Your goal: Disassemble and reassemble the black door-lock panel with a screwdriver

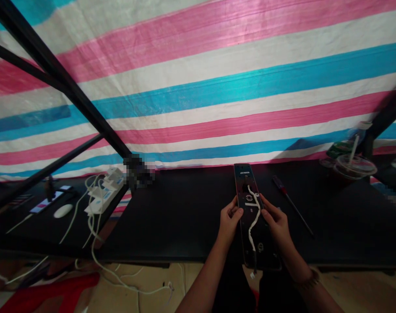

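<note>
A long, narrow black panel lies lengthwise at the front of the black table, its near end at the table's edge. A white cable runs along its face, and a small connector hangs past the near end. My left hand grips the panel's left edge, thumb on top. On the opposite edge, my right hand holds it with the thumb near the cable. To the right of my right hand rests a long screwdriver with a dark and red handle.
A lidded plastic cup with a straw stands at the back right. Farther left are a white power strip with tangled cables, a white mouse and a phone. Black metal bars cross before a striped sheet.
</note>
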Action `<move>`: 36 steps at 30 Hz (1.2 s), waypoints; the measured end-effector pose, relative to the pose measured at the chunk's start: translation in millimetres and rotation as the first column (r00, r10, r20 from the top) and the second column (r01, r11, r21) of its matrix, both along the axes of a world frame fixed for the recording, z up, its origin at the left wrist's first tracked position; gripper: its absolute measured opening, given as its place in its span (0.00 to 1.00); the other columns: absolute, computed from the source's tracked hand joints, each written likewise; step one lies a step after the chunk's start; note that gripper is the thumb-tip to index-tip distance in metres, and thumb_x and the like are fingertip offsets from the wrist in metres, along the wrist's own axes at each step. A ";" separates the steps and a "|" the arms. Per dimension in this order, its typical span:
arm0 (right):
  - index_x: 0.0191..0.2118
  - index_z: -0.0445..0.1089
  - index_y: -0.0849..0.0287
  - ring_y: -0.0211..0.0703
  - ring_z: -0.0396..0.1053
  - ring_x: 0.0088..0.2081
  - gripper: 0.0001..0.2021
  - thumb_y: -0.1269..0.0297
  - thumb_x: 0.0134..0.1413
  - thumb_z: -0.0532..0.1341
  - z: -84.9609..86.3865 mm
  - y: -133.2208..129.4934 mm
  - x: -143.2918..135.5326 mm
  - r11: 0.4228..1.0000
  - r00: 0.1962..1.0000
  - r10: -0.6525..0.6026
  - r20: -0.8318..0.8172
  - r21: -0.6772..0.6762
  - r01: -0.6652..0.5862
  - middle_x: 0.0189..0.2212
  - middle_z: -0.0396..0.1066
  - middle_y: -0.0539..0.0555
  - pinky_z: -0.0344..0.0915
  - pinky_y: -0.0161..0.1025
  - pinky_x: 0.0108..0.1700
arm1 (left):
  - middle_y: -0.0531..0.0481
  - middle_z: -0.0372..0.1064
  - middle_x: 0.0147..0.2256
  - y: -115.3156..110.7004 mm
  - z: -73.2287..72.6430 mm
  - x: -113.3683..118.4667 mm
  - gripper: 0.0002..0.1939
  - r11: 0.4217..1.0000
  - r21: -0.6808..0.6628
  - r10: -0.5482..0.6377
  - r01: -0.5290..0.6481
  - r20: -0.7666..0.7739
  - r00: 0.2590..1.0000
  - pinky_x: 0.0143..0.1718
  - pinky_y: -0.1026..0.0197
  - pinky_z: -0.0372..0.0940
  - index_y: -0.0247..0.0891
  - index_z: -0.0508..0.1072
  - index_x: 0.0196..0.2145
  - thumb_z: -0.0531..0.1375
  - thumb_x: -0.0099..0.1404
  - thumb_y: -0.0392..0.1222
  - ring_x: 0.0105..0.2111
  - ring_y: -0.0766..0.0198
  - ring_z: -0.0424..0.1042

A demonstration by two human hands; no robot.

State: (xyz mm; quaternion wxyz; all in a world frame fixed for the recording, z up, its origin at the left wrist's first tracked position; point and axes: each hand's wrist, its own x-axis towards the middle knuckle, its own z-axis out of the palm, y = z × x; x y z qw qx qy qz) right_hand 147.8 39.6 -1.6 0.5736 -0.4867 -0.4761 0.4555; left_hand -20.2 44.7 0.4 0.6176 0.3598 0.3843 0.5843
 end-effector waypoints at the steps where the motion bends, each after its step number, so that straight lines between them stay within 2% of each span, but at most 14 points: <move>1: 0.61 0.71 0.54 0.58 0.77 0.49 0.31 0.47 0.53 0.67 -0.2 -0.4 -0.2 1.000 1.000 0.008 -0.010 0.000 -0.008 0.52 0.77 0.58 0.73 0.53 0.53 | 0.40 0.80 0.44 -0.1 0.0 -0.2 0.42 1.000 -0.001 -0.005 0.005 -0.001 1.000 0.49 0.55 0.69 0.30 0.70 0.61 0.71 0.55 0.55 0.45 0.51 0.78; 9: 0.61 0.70 0.54 0.60 0.70 0.59 0.30 0.48 0.55 0.66 -7.2 3.5 -0.3 0.997 1.000 0.022 0.000 0.073 -0.022 0.58 0.71 0.57 0.60 0.58 0.64 | 0.41 0.80 0.45 -1.2 2.1 -0.9 0.39 1.000 -0.008 0.020 -0.020 -0.021 1.000 0.52 0.53 0.68 0.33 0.70 0.62 0.70 0.53 0.45 0.47 0.51 0.78; 18: 0.64 0.66 0.50 0.56 0.57 0.68 0.29 0.49 0.59 0.63 -11.0 3.0 -3.6 0.991 0.995 0.094 -0.029 0.099 -0.091 0.65 0.61 0.53 0.46 0.56 0.71 | 0.45 0.81 0.46 -3.6 16.2 -0.5 0.36 0.997 0.015 0.079 -0.078 -0.084 0.993 0.51 0.53 0.69 0.35 0.72 0.60 0.65 0.51 0.36 0.46 0.52 0.78; 22: 0.65 0.64 0.50 0.55 0.55 0.69 0.30 0.49 0.60 0.62 -10.4 1.3 -6.2 0.991 0.994 0.100 -0.043 0.097 -0.096 0.66 0.61 0.52 0.45 0.55 0.71 | 0.46 0.81 0.45 -4.2 17.8 -0.3 0.35 0.997 0.027 0.081 -0.078 -0.089 0.993 0.51 0.54 0.69 0.35 0.73 0.59 0.63 0.51 0.34 0.47 0.52 0.77; 28: 0.65 0.65 0.51 0.57 0.57 0.68 0.31 0.47 0.58 0.64 -7.8 4.3 -7.3 0.994 0.994 0.099 -0.052 0.056 -0.096 0.65 0.62 0.52 0.46 0.57 0.71 | 0.46 0.82 0.41 -1.3 11.4 -0.2 0.37 0.995 -0.018 0.092 -0.095 -0.125 0.988 0.49 0.55 0.69 0.33 0.71 0.61 0.64 0.51 0.35 0.44 0.53 0.78; 36: 0.66 0.63 0.52 0.55 0.55 0.68 0.30 0.49 0.61 0.62 -16.0 9.4 -6.5 0.991 0.993 0.120 -0.004 0.066 -0.120 0.66 0.60 0.55 0.43 0.56 0.71 | 0.41 0.79 0.49 2.7 8.0 0.8 0.33 0.991 -0.006 0.129 -0.131 -0.116 0.985 0.55 0.50 0.68 0.32 0.75 0.57 0.64 0.51 0.36 0.50 0.49 0.77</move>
